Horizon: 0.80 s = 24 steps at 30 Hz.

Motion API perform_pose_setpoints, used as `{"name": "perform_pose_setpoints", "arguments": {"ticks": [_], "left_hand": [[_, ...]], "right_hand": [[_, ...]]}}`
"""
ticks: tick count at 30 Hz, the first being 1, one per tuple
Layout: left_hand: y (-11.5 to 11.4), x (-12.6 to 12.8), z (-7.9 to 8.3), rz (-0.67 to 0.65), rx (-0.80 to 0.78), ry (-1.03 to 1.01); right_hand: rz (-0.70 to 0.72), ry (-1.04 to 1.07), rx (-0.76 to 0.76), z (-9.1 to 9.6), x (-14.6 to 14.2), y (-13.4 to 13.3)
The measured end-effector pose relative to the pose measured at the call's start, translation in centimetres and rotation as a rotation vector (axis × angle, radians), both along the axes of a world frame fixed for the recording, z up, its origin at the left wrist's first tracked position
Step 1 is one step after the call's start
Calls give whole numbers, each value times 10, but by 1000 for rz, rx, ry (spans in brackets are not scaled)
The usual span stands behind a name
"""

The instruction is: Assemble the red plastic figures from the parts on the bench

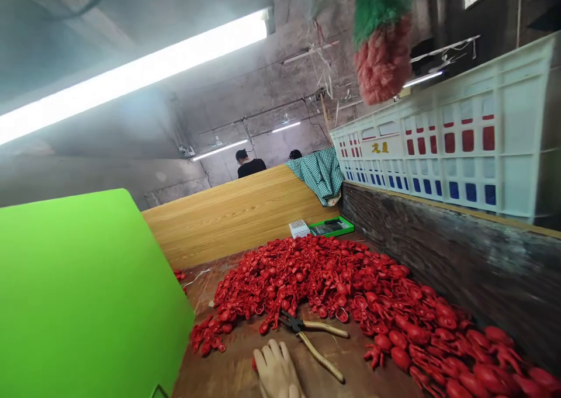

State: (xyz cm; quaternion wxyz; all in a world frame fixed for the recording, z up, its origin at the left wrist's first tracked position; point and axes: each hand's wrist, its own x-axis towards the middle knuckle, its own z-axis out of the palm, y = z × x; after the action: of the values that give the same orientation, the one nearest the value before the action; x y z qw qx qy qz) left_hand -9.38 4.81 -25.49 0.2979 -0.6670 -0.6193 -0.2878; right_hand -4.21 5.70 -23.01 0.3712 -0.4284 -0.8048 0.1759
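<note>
My left hand [277, 370] is low in the middle of the head view, back upward, fingers together and bent over the wooden tabletop [236, 357]. A bit of a red plastic piece [254, 363] peeks out at the outer side of its fingers; the rest is hidden under the hand. Just beyond lies a pair of pliers [302, 328] with dark jaws and tan handles, untouched, jaws toward the pile. A large heap of small red moulded plastic pieces [315, 275] spreads behind the pliers and down the right side. My right hand is out of view.
A bright green panel [87, 293] stands at left. A wooden partition [228, 217] closes the back, with a checked cloth [322, 173] over it. At right, a white plastic crate [517, 152] rests on a dark board [438, 240]. A green-rimmed tray [348, 228] sits behind the heap.
</note>
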Motion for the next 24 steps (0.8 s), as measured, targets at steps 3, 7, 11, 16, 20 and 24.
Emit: {"name": "perform_pose_setpoints", "arguments": {"ticks": [3,7,11,16,20,24], "left_hand": [[13,0,7,29,5,43],[4,-7,19,-4,14,98],[-7,-10,35,-90,8,159],[-12,-3,48,-160,-19,184],[-15,2,50,-183,-54,158],[-18,0,50,-215,-95,142]], "right_hand": [[-32,-52,16,6,-12,2],[-51,-107,32,7,-23,7],[-79,-121,22,3,-30,10],[-140,-114,-3,-4,-32,3],[-183,-117,-42,-7,-33,5],[-236,-86,-103,-8,-42,5]]}}
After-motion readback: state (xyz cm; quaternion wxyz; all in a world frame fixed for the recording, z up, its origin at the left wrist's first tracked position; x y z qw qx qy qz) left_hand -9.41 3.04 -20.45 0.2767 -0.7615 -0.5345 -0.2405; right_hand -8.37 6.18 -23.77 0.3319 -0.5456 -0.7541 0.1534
